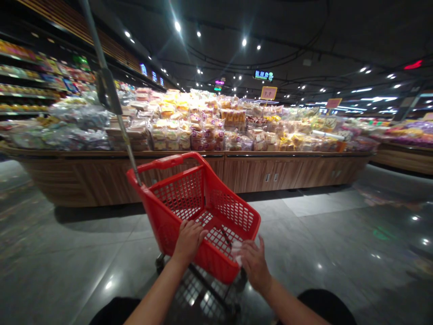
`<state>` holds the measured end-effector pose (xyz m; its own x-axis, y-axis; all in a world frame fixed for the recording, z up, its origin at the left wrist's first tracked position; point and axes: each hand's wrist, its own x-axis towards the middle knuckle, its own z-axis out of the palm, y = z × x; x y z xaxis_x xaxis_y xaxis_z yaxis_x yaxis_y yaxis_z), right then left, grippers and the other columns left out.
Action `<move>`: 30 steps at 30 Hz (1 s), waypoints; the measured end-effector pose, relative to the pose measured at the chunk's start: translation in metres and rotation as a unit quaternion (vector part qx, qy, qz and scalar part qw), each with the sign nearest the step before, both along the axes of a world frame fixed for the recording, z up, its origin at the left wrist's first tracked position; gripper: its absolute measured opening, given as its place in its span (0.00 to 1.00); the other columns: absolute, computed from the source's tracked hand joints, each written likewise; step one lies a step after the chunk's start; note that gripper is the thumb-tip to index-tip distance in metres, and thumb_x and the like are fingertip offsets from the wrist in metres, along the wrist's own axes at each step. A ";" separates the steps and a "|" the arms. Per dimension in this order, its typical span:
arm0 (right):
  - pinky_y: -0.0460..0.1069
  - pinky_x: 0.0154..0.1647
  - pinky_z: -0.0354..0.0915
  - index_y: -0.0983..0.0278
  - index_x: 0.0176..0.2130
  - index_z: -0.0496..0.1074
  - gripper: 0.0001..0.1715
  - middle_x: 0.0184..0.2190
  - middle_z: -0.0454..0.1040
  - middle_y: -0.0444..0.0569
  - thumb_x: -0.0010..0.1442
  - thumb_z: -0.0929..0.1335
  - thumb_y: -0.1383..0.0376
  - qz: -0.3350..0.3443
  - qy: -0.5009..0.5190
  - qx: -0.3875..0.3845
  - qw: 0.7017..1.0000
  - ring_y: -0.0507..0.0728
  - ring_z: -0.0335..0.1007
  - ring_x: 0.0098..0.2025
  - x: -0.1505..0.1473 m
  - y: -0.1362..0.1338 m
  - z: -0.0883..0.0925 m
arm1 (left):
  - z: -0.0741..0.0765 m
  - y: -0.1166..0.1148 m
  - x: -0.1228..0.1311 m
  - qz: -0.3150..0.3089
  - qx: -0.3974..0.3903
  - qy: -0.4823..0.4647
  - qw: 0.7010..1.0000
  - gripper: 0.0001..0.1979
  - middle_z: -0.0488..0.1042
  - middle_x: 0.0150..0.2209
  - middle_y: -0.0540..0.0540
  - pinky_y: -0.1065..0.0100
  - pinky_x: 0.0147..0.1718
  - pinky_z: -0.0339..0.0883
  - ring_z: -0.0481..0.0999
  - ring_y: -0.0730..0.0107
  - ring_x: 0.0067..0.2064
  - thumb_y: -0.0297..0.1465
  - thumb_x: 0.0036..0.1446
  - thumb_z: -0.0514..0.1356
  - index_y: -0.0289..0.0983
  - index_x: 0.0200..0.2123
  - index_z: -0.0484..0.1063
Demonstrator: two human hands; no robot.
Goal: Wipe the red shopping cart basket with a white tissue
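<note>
A red plastic shopping cart stands at an angle in front of me, with its lattice-walled basket holding nothing I can make out. My left hand rests on the near side rim, its fingers curled over the edge. At the basket's front corner is my right hand, with a crumpled white wipe under its fingers, pressed against the rim. The thumb side of that hand is partly lifted away. A grey pole rises from beside the cart's handle.
Behind the cart runs a long wooden display counter heaped with packaged baked goods. Stocked shelves line the left. Another display stands at right. The grey tiled floor is glossy.
</note>
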<state>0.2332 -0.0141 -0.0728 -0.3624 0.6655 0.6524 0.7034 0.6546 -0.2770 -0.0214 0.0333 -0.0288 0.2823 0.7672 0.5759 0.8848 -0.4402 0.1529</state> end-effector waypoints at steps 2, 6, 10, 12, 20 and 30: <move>0.63 0.63 0.29 0.56 0.45 0.70 0.18 0.42 0.74 0.44 0.63 0.56 0.67 -0.013 0.014 -0.010 1.000 0.56 0.65 0.49 -0.018 -0.018 -0.007 | 0.001 -0.001 -0.001 -0.001 -0.001 0.000 1.000 0.16 0.75 0.30 0.49 0.59 0.47 0.52 0.68 0.65 0.38 0.35 0.62 0.47 0.40 0.27 0.71; 0.64 0.63 0.26 0.57 0.44 0.70 0.15 0.40 0.75 0.45 0.63 0.58 0.65 0.020 -0.015 0.023 0.999 0.56 0.67 0.48 -0.016 -0.017 -0.008 | 0.003 -0.001 -0.006 -0.017 -0.003 0.005 1.000 0.16 0.75 0.30 0.50 0.60 0.47 0.51 0.68 0.66 0.38 0.35 0.62 0.48 0.41 0.28 0.72; 0.62 0.62 0.20 0.57 0.44 0.70 0.14 0.40 0.76 0.43 0.64 0.58 0.64 0.034 -0.056 0.056 0.996 0.55 0.67 0.49 0.030 0.027 0.003 | 0.002 0.001 -0.009 -0.033 0.001 0.008 0.999 0.16 0.75 0.29 0.51 0.61 0.45 0.52 0.68 0.67 0.37 0.35 0.61 0.49 0.41 0.26 0.71; 0.60 0.62 0.19 0.57 0.45 0.70 0.15 0.42 0.76 0.44 0.64 0.58 0.65 0.000 -0.065 0.066 0.996 0.54 0.66 0.50 0.049 0.047 0.008 | 0.000 0.003 -0.009 -0.036 0.006 0.007 0.999 0.16 0.75 0.28 0.51 0.61 0.45 0.51 0.67 0.67 0.36 0.36 0.61 0.48 0.40 0.26 0.71; 0.61 0.63 0.20 0.55 0.49 0.68 0.17 0.42 0.75 0.43 0.66 0.56 0.64 0.006 -0.022 0.057 0.998 0.55 0.65 0.51 0.000 0.006 -0.012 | -0.007 0.010 -0.006 -0.030 0.023 0.003 0.999 0.17 0.74 0.27 0.51 0.60 0.45 0.50 0.66 0.67 0.37 0.36 0.62 0.48 0.39 0.26 0.70; 0.62 0.59 0.12 0.54 0.51 0.67 0.16 0.47 0.74 0.44 0.66 0.59 0.62 0.010 -0.119 0.049 0.992 0.55 0.65 0.51 0.049 0.042 0.021 | 0.002 0.010 -0.020 -0.060 0.017 0.022 0.998 0.16 0.73 0.27 0.52 0.60 0.45 0.50 0.67 0.68 0.36 0.37 0.61 0.49 0.40 0.25 0.69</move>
